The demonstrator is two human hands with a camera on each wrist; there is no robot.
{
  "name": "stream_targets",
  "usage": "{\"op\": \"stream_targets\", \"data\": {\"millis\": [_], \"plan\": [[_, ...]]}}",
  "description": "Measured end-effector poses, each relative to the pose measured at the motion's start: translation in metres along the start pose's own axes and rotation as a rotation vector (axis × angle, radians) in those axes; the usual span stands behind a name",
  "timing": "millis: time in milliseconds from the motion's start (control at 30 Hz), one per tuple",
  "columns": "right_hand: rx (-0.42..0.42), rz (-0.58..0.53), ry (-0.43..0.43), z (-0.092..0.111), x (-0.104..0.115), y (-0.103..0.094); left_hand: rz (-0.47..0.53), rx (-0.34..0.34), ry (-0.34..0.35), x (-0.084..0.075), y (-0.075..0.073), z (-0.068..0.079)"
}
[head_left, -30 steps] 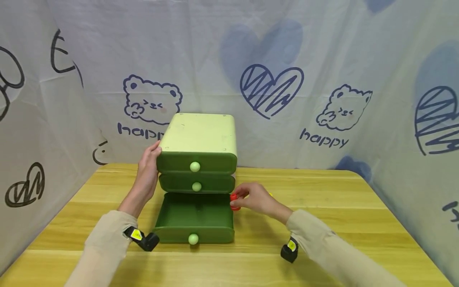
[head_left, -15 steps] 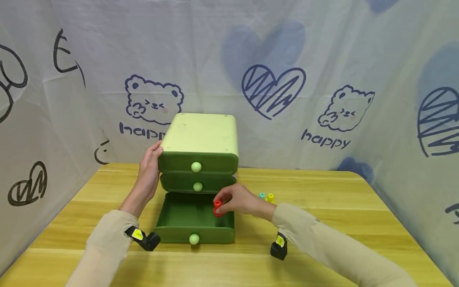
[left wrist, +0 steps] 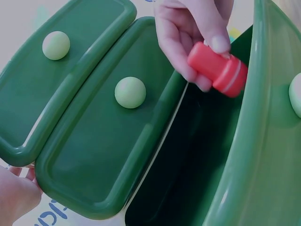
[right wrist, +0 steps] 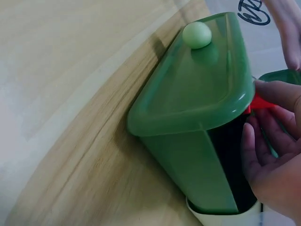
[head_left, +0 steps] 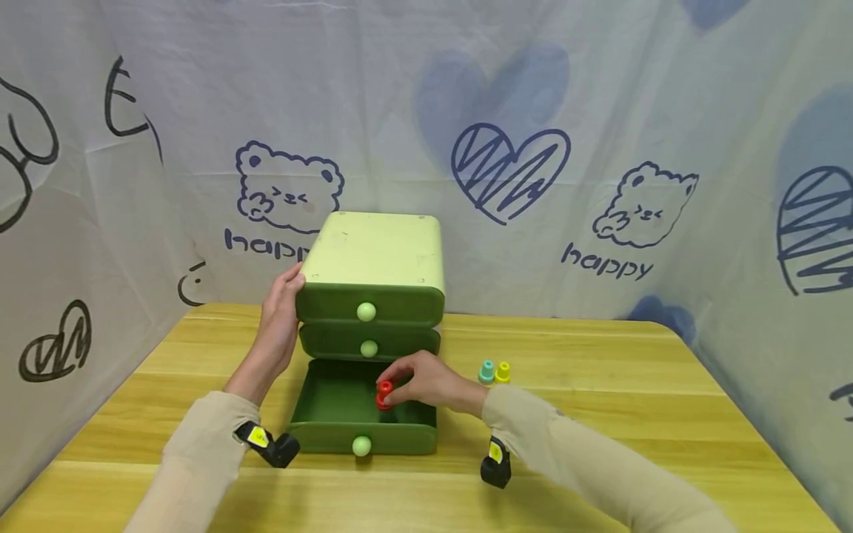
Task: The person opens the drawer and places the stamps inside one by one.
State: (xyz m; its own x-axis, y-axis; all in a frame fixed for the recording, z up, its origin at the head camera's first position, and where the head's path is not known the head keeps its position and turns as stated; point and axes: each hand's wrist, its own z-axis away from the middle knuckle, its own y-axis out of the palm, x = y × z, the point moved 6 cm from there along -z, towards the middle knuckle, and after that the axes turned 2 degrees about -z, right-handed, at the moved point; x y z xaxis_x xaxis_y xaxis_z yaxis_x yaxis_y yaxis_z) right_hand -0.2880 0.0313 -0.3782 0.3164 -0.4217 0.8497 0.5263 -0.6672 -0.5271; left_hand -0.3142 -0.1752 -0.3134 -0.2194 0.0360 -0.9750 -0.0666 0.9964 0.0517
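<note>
A small drawer cabinet (head_left: 376,252) with a pale yellow-green top and dark green drawer fronts stands on the table. Its bottom drawer (head_left: 363,438) is pulled out; the upper two fronts sit nearly in line. Flat along the cabinet's left side rests my left hand (head_left: 278,318), its fingers partly hidden behind the edge. Over the pulled-out drawer, my right hand (head_left: 426,381) pinches a small red peg-like piece (left wrist: 218,69) with a narrow stem and wider ringed base. In the right wrist view the drawer front hides most of that red piece (right wrist: 261,102).
A teal piece (head_left: 487,371) and a yellow piece (head_left: 503,371) of similar shape stand side by side on the wooden table (head_left: 600,414), right of the cabinet. A patterned cloth (head_left: 400,96) hangs behind and at both sides.
My right hand has carried the red piece leftward from beside the cabinet to over the pulled-out drawer, revealing the teal and yellow pieces. My left hand stays at the cabinet's side.
</note>
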Motion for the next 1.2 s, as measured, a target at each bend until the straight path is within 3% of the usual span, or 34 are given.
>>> {"op": "stream_targets", "data": {"millis": [200,833,1200], "plan": [[0.041,0.087,-0.044,-0.007,-0.003,0.008,-0.004,-0.002,-0.004,0.000,0.000,0.001],[0.030,0.068,-0.043,-0.011,-0.012,0.013,0.002,0.002,-0.017,0.002,0.001,0.001],[-0.020,0.046,-0.064,0.000,-0.011,-0.001,0.002,-0.005,-0.030,0.001,0.001,0.002]]}}
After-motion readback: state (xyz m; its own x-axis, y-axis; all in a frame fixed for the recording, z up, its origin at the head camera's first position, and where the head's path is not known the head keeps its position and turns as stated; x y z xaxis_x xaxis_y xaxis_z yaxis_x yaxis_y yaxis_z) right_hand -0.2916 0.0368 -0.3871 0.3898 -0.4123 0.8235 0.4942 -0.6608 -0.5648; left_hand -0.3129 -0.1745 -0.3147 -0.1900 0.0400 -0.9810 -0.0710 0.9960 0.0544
